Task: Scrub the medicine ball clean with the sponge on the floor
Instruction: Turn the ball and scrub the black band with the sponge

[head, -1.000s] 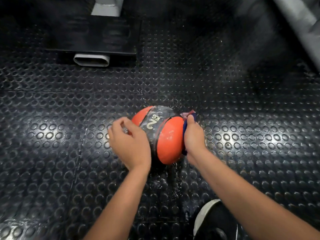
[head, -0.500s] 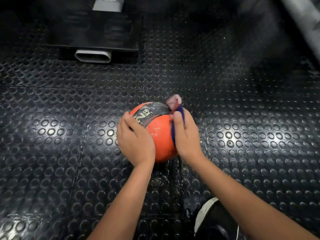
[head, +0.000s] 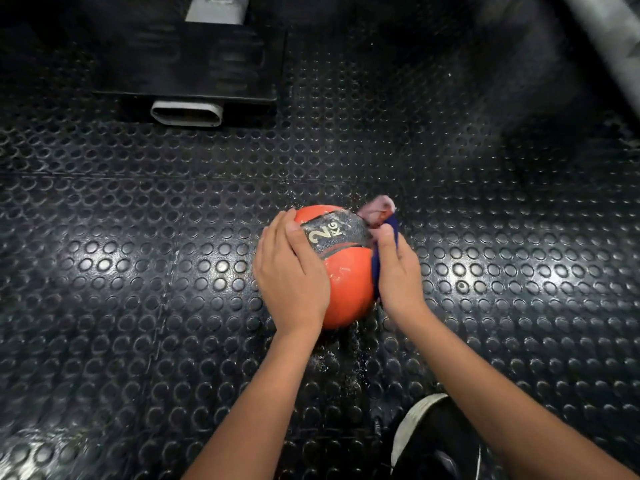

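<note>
Black rubber floor with raised round studs (head: 138,271), wet near centre. On it: orange-and-grey medicine ball marked 2 KG (head: 346,282); black shoe with white sole (head: 436,441); black equipment base (head: 187,60).

Landmark: medicine ball (head: 346,289) on studded floor (head: 138,271).
Left of ball: left hand (head: 291,282) against it; beyond, open floor.
Right of ball: right hand (head: 398,271) with sponge (head: 379,216); open floor past it.
Behind ball: bare strip, then black equipment base (head: 187,60) with pale tube end (head: 187,114).
Near side: shoe (head: 433,441) between the forearms.
Far right: grey bar (head: 616,39).
</note>
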Demonstrator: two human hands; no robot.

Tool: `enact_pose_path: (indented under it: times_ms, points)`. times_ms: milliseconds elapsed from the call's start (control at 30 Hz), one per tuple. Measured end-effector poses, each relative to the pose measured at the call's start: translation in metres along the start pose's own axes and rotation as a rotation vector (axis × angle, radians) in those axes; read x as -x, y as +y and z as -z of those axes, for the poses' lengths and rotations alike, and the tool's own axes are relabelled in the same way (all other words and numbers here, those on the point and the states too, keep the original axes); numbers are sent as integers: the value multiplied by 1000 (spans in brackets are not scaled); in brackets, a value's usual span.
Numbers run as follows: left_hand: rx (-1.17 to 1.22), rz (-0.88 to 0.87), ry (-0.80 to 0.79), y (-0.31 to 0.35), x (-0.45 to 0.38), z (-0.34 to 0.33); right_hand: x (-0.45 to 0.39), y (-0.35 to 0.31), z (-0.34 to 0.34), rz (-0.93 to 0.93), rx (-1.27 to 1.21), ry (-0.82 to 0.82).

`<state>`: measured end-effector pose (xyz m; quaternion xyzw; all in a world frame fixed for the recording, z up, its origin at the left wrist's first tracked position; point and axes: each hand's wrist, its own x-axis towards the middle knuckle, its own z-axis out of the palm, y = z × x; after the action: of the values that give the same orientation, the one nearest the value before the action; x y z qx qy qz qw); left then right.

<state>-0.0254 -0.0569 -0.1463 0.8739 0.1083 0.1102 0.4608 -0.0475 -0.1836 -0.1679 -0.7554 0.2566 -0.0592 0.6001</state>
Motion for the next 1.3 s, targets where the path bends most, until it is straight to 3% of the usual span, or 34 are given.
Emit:
enact_pose_path:
  times_ms: [67,133,267,367,433,500,600,667,800,867,900,1000,1067,1233,1300]
  points:
    - [4,7,-19,0,-2,2,-18,9,3,-318,-29,-32]
    - [10,15,-33,-1,-4,2,-22,12,8,-363,-9,-79]
    - [14,-2,-54,-8,-11,6,2,-14,2,68,-22,-96]
    - [19,-44,-89,-11,-16,8,12,-20,-3,357,125,-166]
    - [7,-70,-123,-10,-18,9,4,-8,-2,214,24,-78]
    - [-14,-85,-155,-7,-18,9,-11,2,1,-115,-89,-1]
    - [-18,-97,-177,-2,-21,8,-27,0,5,-354,-101,-54]
    - [1,-93,-186,-5,-26,9,-21,-19,3,-248,10,-64]
    - [51,-86,-210,-16,-29,16,10,-43,-5,236,125,-141]
    - [62,-98,-234,-22,-29,21,11,-29,-6,284,124,-139]
    - [66,-111,-243,-24,-29,22,5,-17,-5,204,88,-97]
    - [78,-160,-249,-22,-27,20,-19,15,2,-309,-82,-80]
    - [66,-181,-264,-18,-26,16,-23,20,6,-460,-124,-88]
    - [51,-175,-306,-19,-32,19,10,-25,3,77,62,-95]
    - [56,-170,-329,-21,-33,20,9,-20,0,132,75,-112]
